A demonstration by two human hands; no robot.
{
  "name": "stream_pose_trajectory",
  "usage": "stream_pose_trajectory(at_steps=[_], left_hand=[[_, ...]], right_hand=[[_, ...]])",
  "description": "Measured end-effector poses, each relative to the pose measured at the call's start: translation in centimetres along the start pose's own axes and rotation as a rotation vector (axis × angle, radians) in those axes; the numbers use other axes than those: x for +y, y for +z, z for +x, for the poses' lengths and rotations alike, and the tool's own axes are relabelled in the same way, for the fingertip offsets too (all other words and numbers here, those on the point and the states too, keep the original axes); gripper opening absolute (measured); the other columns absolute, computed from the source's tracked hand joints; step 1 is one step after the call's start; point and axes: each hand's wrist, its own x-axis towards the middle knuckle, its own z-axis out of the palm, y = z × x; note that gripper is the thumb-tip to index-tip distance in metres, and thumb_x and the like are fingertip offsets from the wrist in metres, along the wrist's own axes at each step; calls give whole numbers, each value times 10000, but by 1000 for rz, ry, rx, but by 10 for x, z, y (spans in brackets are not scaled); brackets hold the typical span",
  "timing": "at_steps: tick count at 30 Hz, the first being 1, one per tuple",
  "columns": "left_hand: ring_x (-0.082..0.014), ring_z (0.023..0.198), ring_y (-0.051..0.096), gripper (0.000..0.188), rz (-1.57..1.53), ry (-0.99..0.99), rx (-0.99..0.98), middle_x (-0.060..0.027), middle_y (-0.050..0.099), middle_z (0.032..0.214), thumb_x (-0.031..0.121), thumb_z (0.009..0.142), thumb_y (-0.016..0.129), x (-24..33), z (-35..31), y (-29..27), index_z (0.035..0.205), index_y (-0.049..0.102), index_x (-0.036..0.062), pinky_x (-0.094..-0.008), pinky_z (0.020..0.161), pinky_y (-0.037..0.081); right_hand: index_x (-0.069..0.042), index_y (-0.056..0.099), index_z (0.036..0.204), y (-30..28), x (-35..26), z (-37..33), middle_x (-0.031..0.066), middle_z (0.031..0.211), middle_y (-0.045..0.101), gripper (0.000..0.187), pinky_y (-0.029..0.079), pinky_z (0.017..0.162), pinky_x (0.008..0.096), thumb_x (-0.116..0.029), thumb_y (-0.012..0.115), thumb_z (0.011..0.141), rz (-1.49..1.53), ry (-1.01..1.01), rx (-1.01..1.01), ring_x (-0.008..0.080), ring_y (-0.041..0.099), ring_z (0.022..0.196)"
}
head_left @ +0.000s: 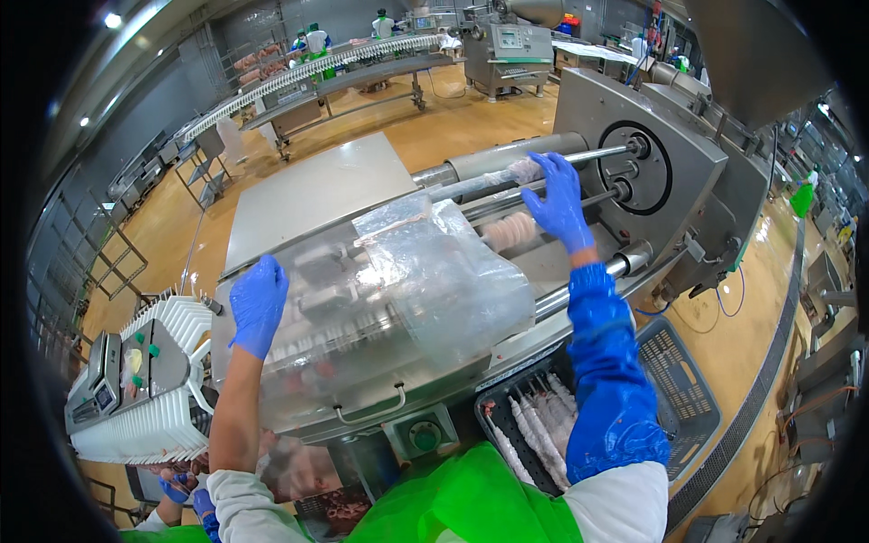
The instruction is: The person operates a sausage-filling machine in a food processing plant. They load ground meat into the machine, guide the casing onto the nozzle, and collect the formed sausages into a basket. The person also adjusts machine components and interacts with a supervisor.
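My right hand (559,204), in a blue glove and blue sleeve, reaches over the metal tubes of a steel machine. Its thumb and fingers are apart, fingertips at a whitish shirred casing (525,169) on the far tube (480,184). Below the hand, a pinkish ribbed casing (510,233) sits around another tube. My left hand (258,308), also blue-gloved, is closed at the left end of the see-through machine cover (299,371); its fingertips are hidden. A crumpled clear plastic sheet (453,281) lies over the cover, between my hands.
A black crate (489,412) of long white casing sticks stands before me, beside a grey crate (683,398). A green button (424,436) is on the machine front. At left is a conveyor with white slats (136,443); another person's gloved hand (176,489) works below it.
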Motion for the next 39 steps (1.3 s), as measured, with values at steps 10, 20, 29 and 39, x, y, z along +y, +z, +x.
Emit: stream_pose_trajectory(at_steps=[10,20,29,39], left_hand=[[-363,656,610,151,99,39,5,-155,603,724,218,897,579,10,-1,-3,842,544,81,-466,572,472],[-345,662,617,181,-125,-174,-10,-133,607,699,270,904,578,8,-7,-3,858,585,96,-454,587,464],[-355,707,638,240,-152,-254,3,-132,652,732,328,896,565,3,-5,4,859,608,94,-469,621,479],[-343,700,632,212,-343,-230,18,-146,643,787,299,894,524,1,-12,1,881,625,113,-468,652,497]], right_hand=[[-17,617,922,93,-34,-204,15,810,615,95,489,649,332,-101,578,899,1324,1012,-174,118,573,727],[-31,588,858,112,-12,-190,2,712,557,64,450,584,304,-67,547,890,1432,1124,-93,105,527,648],[-27,630,1001,152,73,-216,68,804,640,155,487,659,335,-111,593,876,644,680,-185,201,596,713],[-22,619,1109,130,108,-227,106,939,666,278,507,735,357,-154,625,865,139,339,-278,250,627,824]])
